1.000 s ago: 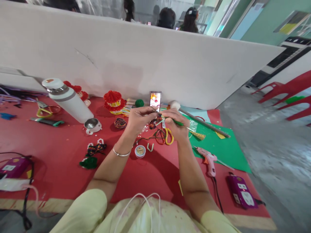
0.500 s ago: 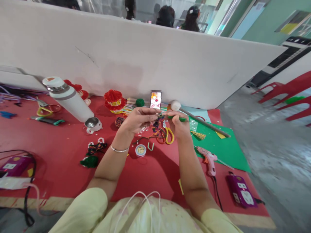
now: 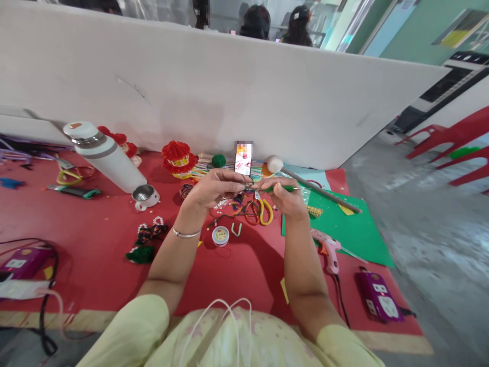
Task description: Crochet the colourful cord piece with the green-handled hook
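Observation:
My right hand (image 3: 291,202) is closed around a green-handled crochet hook (image 3: 289,188), its thin shaft pointing left. Facing it, my left hand (image 3: 214,189) pinches a small piece of dark multicoloured yarn work (image 3: 240,200), partly hidden by the fingers. The hook's tip meets the yarn at the left fingertips; the exact contact is too small to make out. Below the hands lie scissors (image 3: 266,212) with red and yellow handles. A round spool (image 3: 220,236) and a bent pale-green piece (image 3: 236,230) rest nearer to me.
A lit phone (image 3: 243,159) leans against the white partition (image 3: 237,92). Left stand a white flask (image 3: 110,158) and a metal-lined cup (image 3: 145,195). A pink glue gun (image 3: 329,250) and a purple power box (image 3: 378,296) lie right. Beaded yarn pieces (image 3: 150,234) lie left.
My right hand has shifted slightly right and down, and the hook now lies more level. The yarn piece hangs a little further left. The whole view has moved slightly.

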The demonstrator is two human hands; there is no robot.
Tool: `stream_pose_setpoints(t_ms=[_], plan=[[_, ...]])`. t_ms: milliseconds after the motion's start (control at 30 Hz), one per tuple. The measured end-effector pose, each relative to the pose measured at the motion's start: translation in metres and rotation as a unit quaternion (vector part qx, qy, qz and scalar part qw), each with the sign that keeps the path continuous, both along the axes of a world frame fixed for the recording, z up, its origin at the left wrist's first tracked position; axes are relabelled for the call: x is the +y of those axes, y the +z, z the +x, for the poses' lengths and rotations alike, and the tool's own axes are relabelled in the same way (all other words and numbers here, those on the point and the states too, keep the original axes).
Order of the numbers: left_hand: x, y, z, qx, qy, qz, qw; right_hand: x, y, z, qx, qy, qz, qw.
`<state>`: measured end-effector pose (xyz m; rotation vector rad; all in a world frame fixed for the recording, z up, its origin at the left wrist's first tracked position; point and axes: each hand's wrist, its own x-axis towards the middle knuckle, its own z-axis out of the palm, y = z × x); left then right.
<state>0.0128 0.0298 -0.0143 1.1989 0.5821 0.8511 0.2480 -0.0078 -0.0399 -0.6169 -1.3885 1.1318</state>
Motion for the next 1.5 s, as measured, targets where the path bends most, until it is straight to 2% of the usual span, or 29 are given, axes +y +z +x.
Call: stream_pose_setpoints(t_ms=[167,333,500,633,700,833,1067,1133,1200,1267,1333,1400,1500], plan=[[0.001,-0.001,0.001,0.015,-0.027,0.002,1.000,-0.002,0.002,0.009,-0.038,0.034,0.015,0.999],[0.003,-0.004,0.005,0.019,-0.020,-0.005,1.000,-0.005,0.007,0.015,-0.073,0.037,0.031,0.996],[0.000,-0.001,0.009,0.020,0.003,-0.012,1.000,-0.013,0.021,0.020,-0.142,0.031,0.044,0.988],[-0.002,-0.001,0.012,0.011,0.022,-0.001,1.000,-0.023,0.033,0.016,-0.198,-0.003,0.075,0.977],[-0.002,-0.002,0.013,-0.004,0.046,0.000,0.999,-0.027,0.037,0.009,-0.241,-0.050,0.116,0.962],[0.000,-0.002,0.016,-0.039,0.115,0.001,0.993,-0.026,0.037,-0.009,-0.295,-0.157,0.240,0.911],[-0.004,-0.001,0.027,-0.110,0.216,0.020,0.970,-0.016,0.021,-0.032,-0.333,-0.248,0.343,0.843],[-0.006,-0.001,0.029,-0.137,0.218,0.003,0.966,-0.013,0.013,-0.038,-0.328,-0.289,0.374,0.818],[-0.005,0.000,0.026,-0.154,0.163,-0.042,0.974,-0.010,0.006,-0.041,-0.298,-0.314,0.404,0.806],[-0.003,0.000,0.019,-0.152,0.072,-0.092,0.981,-0.007,0.003,-0.038,-0.260,-0.298,0.419,0.817],[0.002,0.000,0.011,-0.132,0.010,-0.121,0.984,-0.005,0.005,-0.031,-0.237,-0.239,0.404,0.851],[0.005,-0.001,0.004,-0.099,0.005,-0.114,0.989,-0.005,0.010,-0.022,-0.236,-0.173,0.370,0.882],[0.007,-0.003,0.001,-0.048,0.057,-0.045,0.996,-0.010,0.021,-0.011,-0.280,-0.133,0.324,0.894]])
